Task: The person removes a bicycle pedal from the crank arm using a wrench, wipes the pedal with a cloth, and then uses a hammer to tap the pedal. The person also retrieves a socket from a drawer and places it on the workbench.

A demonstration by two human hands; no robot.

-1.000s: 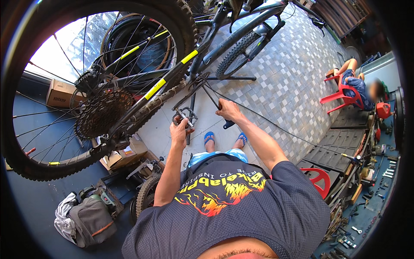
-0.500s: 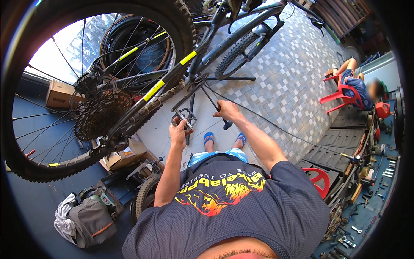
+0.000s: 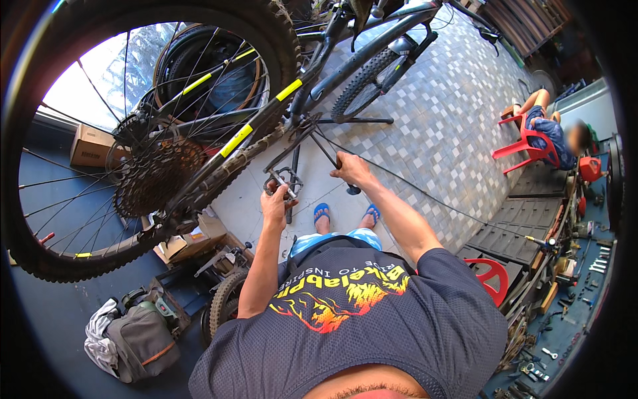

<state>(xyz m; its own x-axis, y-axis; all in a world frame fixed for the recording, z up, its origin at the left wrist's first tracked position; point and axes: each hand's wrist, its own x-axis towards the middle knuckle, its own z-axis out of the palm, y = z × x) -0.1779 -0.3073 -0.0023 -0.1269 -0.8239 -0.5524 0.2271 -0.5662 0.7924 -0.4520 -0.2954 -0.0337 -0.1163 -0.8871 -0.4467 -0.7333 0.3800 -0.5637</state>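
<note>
- The left hand point(image 3: 274, 205) has its fingers wrapped around the pedal point(image 3: 284, 183), covering its near end; the pedal sits at the end of a crank arm, in front of the person, between the big rear wheel and the right hand.
- The right hand point(image 3: 352, 171) is curled closed on a dark bar point(image 3: 328, 154) and hides its middle; a dark end pokes out below the fist. Whether this bar is a tool or a bike part, I cannot tell.
- Where bar and crank meet the bike frame point(image 3: 352, 70), dark parts overlap and are hard to separate.
- The rear wheel point(image 3: 66, 269) is cut off at the top; its spokes and cassette point(image 3: 163, 173) stand in front of a cardboard box point(image 3: 96, 145) and other tyres.
- A thin dark line with a yellow section point(image 3: 530, 238) runs past the right hand toward the right.
- The shirt point(image 3: 359, 299) hides part of a red seat point(image 3: 493, 282).
- A grey backpack point(image 3: 149, 339) lies lower left, touching a pale cloth point(image 3: 101, 336).
- Far right, someone sits on a red chair point(image 3: 531, 143) near a tool-covered surface point(image 3: 585, 302), its small pieces too tiny to identify.
</note>
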